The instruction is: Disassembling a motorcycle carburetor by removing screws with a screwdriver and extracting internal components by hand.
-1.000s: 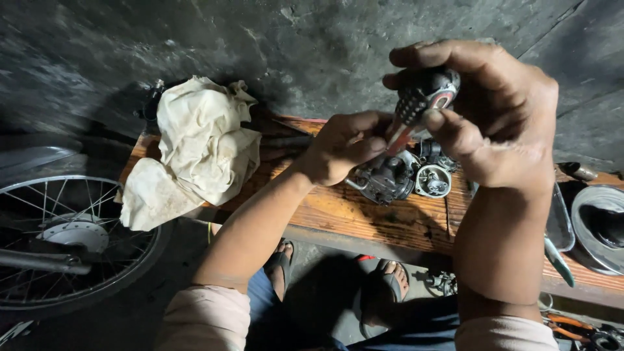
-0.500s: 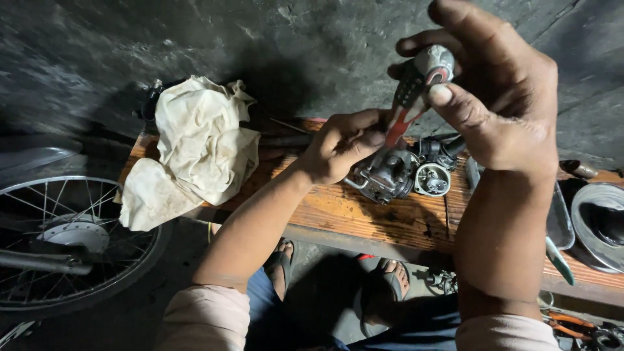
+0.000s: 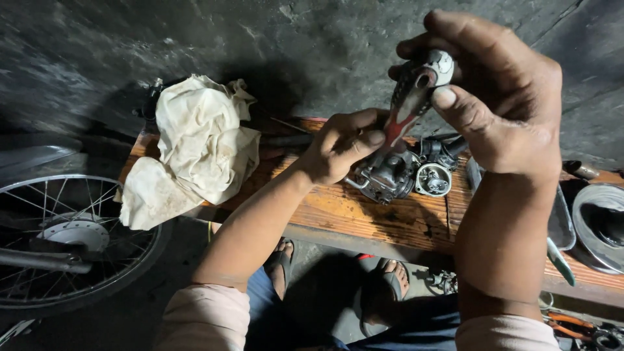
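Observation:
A grey metal carburetor (image 3: 398, 172) rests on a low wooden bench (image 3: 364, 218). My left hand (image 3: 341, 146) grips its left side and holds it down. My right hand (image 3: 497, 97) is raised above it, fingers wrapped round the black, grey and red handle of a screwdriver (image 3: 413, 97). The tool points down into the top of the carburetor. Its tip is hidden behind the part and my left thumb.
A crumpled dirty white rag (image 3: 195, 149) lies on the bench's left end. A spoked motorcycle wheel (image 3: 68, 240) stands at the left. A metal tray (image 3: 559, 221) and a round metal bowl (image 3: 601, 224) sit at the right. My sandalled feet (image 3: 390, 279) are under the bench.
My right hand has turned on the screwdriver handle and its fingers have shifted their grip. The left hand and carburetor stay in place.

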